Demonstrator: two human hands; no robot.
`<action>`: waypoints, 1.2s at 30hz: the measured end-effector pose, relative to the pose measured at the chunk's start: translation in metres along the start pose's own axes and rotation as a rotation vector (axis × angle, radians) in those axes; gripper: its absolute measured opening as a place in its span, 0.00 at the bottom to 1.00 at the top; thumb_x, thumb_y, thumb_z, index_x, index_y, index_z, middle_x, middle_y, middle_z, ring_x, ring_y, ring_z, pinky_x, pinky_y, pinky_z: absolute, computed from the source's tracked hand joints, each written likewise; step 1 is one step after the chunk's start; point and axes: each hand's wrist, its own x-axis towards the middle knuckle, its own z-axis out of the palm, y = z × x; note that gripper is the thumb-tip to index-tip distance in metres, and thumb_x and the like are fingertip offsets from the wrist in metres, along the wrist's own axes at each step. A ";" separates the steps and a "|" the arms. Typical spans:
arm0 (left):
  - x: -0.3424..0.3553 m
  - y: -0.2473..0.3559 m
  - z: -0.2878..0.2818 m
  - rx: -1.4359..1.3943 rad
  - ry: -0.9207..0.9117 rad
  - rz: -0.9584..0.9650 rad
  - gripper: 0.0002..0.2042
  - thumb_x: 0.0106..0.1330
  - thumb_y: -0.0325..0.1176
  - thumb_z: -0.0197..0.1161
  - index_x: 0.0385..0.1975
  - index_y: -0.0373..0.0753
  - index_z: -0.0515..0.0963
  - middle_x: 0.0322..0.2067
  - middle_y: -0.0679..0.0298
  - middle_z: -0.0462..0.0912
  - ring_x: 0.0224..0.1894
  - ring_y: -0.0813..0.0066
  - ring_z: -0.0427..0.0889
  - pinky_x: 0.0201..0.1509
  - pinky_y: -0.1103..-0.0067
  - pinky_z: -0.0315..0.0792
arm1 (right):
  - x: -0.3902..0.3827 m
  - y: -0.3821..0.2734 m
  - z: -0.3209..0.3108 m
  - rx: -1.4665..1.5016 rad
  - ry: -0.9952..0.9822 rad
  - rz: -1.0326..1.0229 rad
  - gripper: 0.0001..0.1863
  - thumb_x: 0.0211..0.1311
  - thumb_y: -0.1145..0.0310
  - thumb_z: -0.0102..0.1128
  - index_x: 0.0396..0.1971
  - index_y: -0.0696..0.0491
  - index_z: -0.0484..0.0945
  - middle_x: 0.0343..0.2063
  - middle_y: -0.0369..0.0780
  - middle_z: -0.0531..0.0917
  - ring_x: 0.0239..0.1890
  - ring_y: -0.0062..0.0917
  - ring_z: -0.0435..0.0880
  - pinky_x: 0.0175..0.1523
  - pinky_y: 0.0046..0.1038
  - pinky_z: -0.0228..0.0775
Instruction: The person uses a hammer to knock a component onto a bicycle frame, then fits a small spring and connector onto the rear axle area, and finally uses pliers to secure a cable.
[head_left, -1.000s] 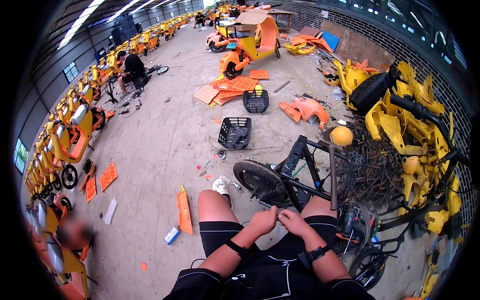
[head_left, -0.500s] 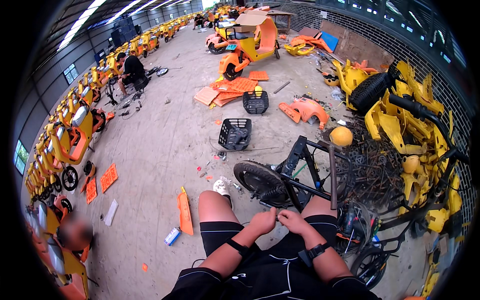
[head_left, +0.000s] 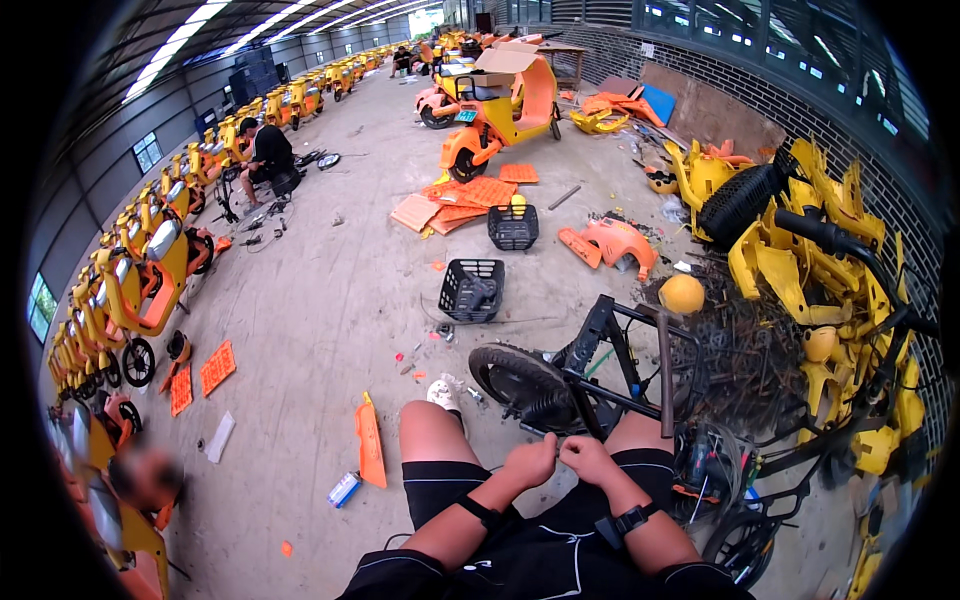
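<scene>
My left hand (head_left: 528,462) and my right hand (head_left: 588,458) meet above my lap, both closed with fingertips pinched close together. Whatever they hold, if anything, is too small to name. Just beyond them lies a stripped black scooter frame (head_left: 622,350) with its wheel (head_left: 520,378) toward my left foot. A rusty brown tube (head_left: 665,375) runs alongside the frame near my right knee. Left of my leg rests a long orange plastic panel (head_left: 369,445), with a small blue and white box (head_left: 344,490) beside it.
Black baskets (head_left: 472,290) sit ahead, near stacked orange panels (head_left: 462,200) and an orange-yellow scooter (head_left: 500,115). Yellow body parts (head_left: 790,260) and dark metal pieces (head_left: 740,350) pile up at right. Parked scooters (head_left: 150,270) line the left; a person (head_left: 265,155) crouches there.
The view has tilted slightly upward, so the scene sits lower in the picture. My hands stay pinched together over my lap, barely shifted.
</scene>
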 end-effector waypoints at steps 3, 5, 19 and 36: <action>-0.001 0.009 -0.005 -0.030 -0.001 -0.009 0.11 0.65 0.33 0.52 0.42 0.35 0.65 0.30 0.44 0.83 0.33 0.40 0.82 0.35 0.51 0.73 | -0.002 -0.005 -0.004 0.009 0.005 0.055 0.09 0.59 0.67 0.62 0.28 0.59 0.80 0.21 0.38 0.80 0.23 0.20 0.76 0.30 0.29 0.69; -0.001 0.012 -0.008 -0.023 0.004 -0.001 0.10 0.67 0.33 0.49 0.42 0.35 0.65 0.30 0.45 0.83 0.32 0.40 0.83 0.35 0.51 0.75 | -0.006 -0.009 0.000 -0.052 0.065 0.072 0.09 0.57 0.67 0.63 0.28 0.58 0.80 0.20 0.39 0.80 0.22 0.21 0.77 0.30 0.30 0.70; 0.005 0.023 -0.014 -0.027 -0.084 0.004 0.10 0.66 0.31 0.51 0.41 0.33 0.63 0.27 0.43 0.82 0.30 0.41 0.83 0.32 0.53 0.75 | -0.018 -0.030 -0.009 -0.200 0.144 0.023 0.10 0.50 0.63 0.63 0.22 0.54 0.79 0.20 0.44 0.83 0.26 0.42 0.83 0.32 0.40 0.73; 0.031 0.012 -0.006 -0.290 -0.193 0.067 0.13 0.69 0.33 0.51 0.46 0.30 0.66 0.40 0.32 0.80 0.45 0.31 0.79 0.45 0.51 0.72 | -0.001 -0.020 -0.024 -0.365 0.101 -0.021 0.12 0.49 0.58 0.62 0.23 0.52 0.80 0.21 0.43 0.82 0.28 0.42 0.82 0.32 0.43 0.70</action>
